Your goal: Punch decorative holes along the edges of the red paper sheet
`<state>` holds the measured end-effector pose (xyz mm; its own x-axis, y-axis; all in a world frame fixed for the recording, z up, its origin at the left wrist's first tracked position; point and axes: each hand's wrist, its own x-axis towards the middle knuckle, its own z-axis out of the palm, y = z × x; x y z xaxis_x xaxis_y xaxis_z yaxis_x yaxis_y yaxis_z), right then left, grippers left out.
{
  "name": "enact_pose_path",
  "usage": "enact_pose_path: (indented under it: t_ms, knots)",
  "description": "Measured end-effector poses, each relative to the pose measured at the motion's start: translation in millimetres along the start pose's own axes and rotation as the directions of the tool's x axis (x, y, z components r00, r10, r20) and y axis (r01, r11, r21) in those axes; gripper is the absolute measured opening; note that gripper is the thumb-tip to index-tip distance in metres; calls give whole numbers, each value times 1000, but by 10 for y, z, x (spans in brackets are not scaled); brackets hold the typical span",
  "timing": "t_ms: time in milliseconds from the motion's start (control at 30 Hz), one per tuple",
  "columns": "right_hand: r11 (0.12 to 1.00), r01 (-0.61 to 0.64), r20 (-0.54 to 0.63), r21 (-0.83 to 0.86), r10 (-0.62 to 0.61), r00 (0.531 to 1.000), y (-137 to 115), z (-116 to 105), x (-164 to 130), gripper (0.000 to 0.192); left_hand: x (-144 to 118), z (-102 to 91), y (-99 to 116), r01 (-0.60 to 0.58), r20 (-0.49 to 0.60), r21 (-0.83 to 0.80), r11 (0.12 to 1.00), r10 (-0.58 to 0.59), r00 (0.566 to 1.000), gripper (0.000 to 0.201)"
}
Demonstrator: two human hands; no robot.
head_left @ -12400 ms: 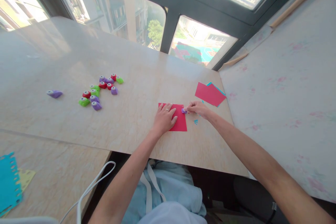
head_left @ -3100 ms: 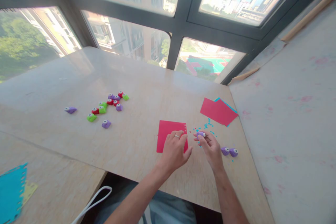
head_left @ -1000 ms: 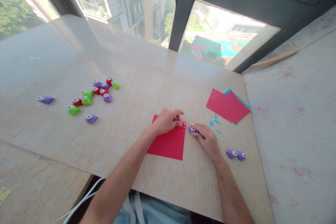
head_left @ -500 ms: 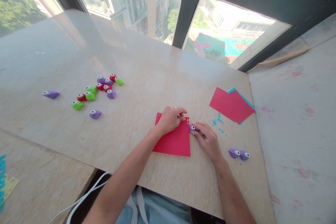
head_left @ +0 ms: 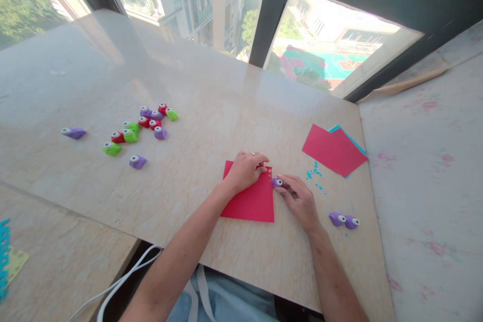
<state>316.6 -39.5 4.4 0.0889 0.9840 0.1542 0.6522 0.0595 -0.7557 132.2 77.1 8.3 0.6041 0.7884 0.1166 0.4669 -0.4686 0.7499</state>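
A sheet of red paper [head_left: 249, 204] lies on the table in front of me, with a few small punched holes near its upper right corner. My left hand [head_left: 247, 170] rests across the top of the sheet, its thumb and bent fingers closed at that corner. At the sheet's right edge sits a small purple craft punch [head_left: 278, 182] with a dark star mark on its white button. My right hand [head_left: 300, 200] grips this punch between thumb and fingers. Whether the paper's edge is inside the punch's slot is too small to tell.
To the right are two more purple punches [head_left: 344, 220], scattered blue paper bits [head_left: 314, 172] and a stack of red and blue sheets [head_left: 334, 151]. Several purple, red and green punches [head_left: 130, 135] stand at the left. White cables [head_left: 128, 279] hang by the table's front edge.
The camera view has shifted very slightly. Both hands keep their places on the paper and the purple punch, which stays at the right edge.
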Motion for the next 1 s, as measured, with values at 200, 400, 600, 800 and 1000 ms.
enact_pose_path:
  t_ms: [200, 400, 600, 800, 1000]
  knots:
    - [1000, 5, 0, -2, -5, 1000, 2, 5, 0, 27, 5, 10, 10, -9, -5, 45, 999, 9, 1000, 20]
    - [1000, 9, -5, -5, -9, 1000, 12, 7, -3, 27, 6, 28, -1, -10, -13, 50, 999, 11, 1000, 21]
    - [1000, 27, -3, -1, -27, 1000, 21, 12, -5, 28, 11, 44, 15, -8, -19, 70, 998, 9, 1000, 21]
    - [998, 68, -21, 4, -68, 997, 42, 13, -5, 27, 11, 38, 14, -46, -52, 71, 996, 50, 997, 20]
    - [994, 110, -11, 3, -110, 994, 54, 1, -8, 29, 6, 38, 9, -66, -81, 72, 995, 72, 994, 20]
